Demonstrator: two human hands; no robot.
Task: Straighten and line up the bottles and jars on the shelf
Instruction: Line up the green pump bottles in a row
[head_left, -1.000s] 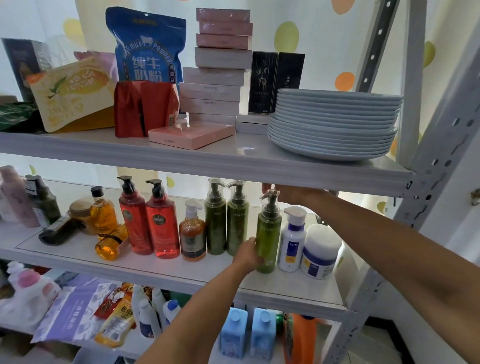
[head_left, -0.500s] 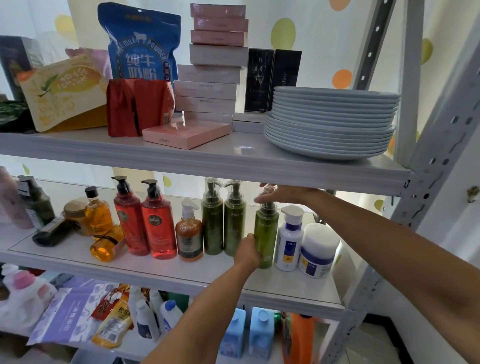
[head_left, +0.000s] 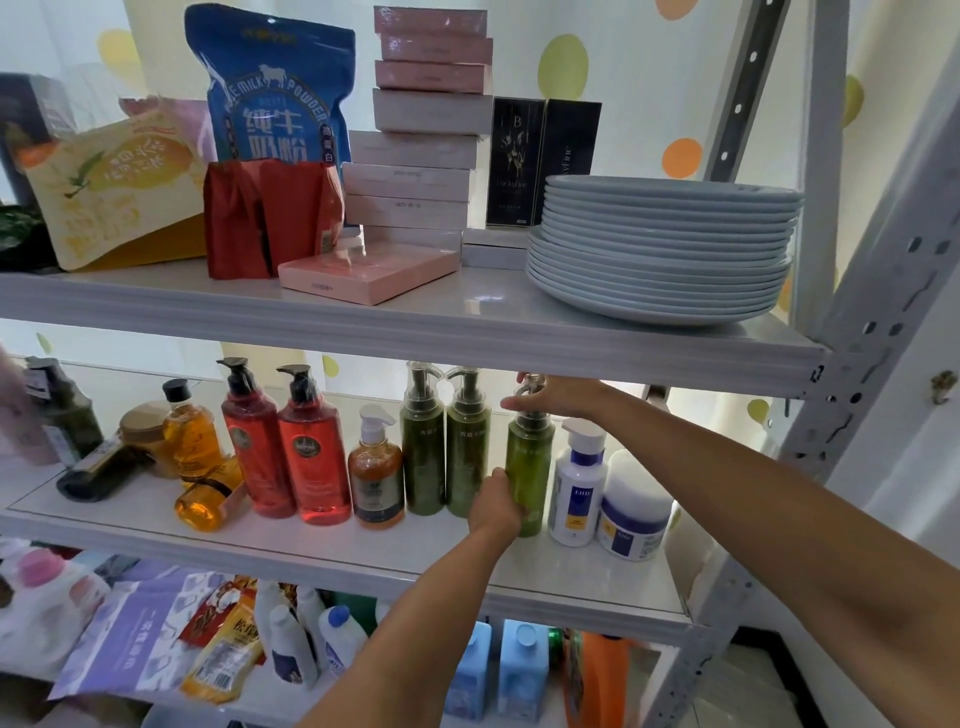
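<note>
Currently the green pump bottle (head_left: 530, 470) stands upright on the middle shelf (head_left: 363, 556), long axis vertical. Left hand (head_left: 496, 506) wraps its lower body; right hand (head_left: 556, 397) pinches the pump head (head_left: 531, 385). White pump bottle (head_left: 576, 488) just beside.

Quick count of the middle shelf (head_left: 363, 551): three green pump bottles (head_left: 424, 457), two red pump bottles (head_left: 258, 457), one amber pump bottle (head_left: 376, 480), one white pump bottle (head_left: 577, 486) and one white tub (head_left: 636, 512). Off to the left, two amber screw-cap bottles (head_left: 189, 441), one of them tipped over. Up top, one stack of plates (head_left: 665, 249), two black boxes (head_left: 540, 156), one blue pouch (head_left: 275, 88).
</note>
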